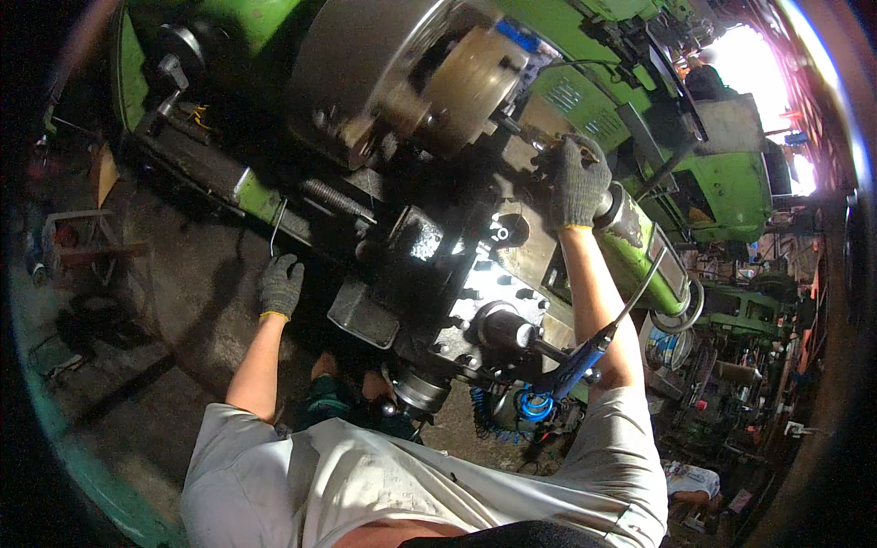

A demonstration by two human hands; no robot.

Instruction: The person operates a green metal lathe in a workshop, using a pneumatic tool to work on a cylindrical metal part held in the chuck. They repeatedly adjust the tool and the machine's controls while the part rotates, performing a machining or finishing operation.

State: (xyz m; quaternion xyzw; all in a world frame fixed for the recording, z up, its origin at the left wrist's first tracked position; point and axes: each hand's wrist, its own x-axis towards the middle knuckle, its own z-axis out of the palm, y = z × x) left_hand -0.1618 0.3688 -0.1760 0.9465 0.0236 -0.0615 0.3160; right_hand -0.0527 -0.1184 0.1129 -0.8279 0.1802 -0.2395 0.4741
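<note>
Gloved left hand (280, 285) closed on thin metal rod (277, 226), right hand (575, 178) gripping workpiece (534, 135) in lathe chuck (411, 78)

Thin bent metal rod (276, 228), hooked at top, hung upright beside green lathe bed. Small brass-coloured tool (539, 137), short and slim, lay pointed toward the large steel chuck (402, 73), tip near its face.

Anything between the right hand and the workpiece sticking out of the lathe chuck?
Nothing visible. The gloved right hand is already at the slim workpiece projecting from the chuck, fingers at its tip. The left hand is off by the thin lever on the lathe's front.
</note>
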